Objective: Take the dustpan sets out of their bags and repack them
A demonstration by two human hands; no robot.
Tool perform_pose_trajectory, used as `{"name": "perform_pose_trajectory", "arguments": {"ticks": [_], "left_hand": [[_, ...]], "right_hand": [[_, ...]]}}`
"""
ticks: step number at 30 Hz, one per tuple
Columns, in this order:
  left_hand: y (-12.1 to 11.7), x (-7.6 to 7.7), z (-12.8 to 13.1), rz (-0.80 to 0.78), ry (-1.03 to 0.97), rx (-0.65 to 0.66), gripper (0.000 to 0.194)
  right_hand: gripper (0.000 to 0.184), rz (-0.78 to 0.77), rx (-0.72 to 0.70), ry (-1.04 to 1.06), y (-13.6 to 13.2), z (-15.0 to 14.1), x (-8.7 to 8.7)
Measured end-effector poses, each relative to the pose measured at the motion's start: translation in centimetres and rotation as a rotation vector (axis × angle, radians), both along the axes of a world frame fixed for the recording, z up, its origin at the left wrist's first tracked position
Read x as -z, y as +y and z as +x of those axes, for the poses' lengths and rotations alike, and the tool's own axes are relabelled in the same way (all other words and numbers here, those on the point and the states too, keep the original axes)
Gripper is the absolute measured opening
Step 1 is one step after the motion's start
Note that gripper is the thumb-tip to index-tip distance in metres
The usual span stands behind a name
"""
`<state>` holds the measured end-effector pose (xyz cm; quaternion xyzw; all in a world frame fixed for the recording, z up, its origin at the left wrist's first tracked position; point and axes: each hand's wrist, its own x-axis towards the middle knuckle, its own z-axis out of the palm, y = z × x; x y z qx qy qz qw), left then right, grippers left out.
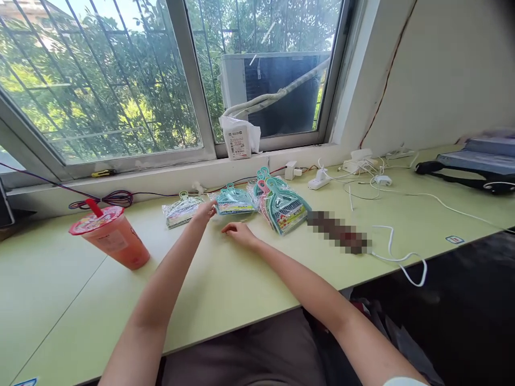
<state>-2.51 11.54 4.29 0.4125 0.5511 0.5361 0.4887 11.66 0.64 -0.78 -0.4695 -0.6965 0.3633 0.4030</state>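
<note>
My left hand [206, 210] is closed on the left edge of a teal dustpan-and-brush set [235, 201] in clear plastic, which looks tilted up off the table. Lower and to the right, my right hand [240, 235] rests on the table with loosely bent fingers and nothing visible in them. Left of my left hand lies a pale green bagged dustpan set [183, 209]. A pile of bagged dustpan sets [284, 206], in green and pink, sits to the right of the teal one.
On the pale green table [217, 300], a red drink cup [116, 238] with a straw stands at left. White chargers [319, 179] and cables lie back right. A blurred-out object [340, 231] lies right of the pile. A small box [238, 142] leans at the window.
</note>
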Motion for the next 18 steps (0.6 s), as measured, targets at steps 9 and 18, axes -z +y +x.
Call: {"name": "perform_pose_trajectory", "arguments": {"ticks": [9, 18], "left_hand": [[-5.1, -0.6, -2.0, 0.058, -0.191, -0.128, 0.016], [-9.8, 2.7, -5.6, -0.038, -0.288, 0.047, 0.026]], "right_hand": [[0.028, -0.008, 0.054, 0.065, 0.1, -0.3, 0.5], [0.039, 0.597, 0.204, -0.010, -2.3, 0.4, -1.8]]}}
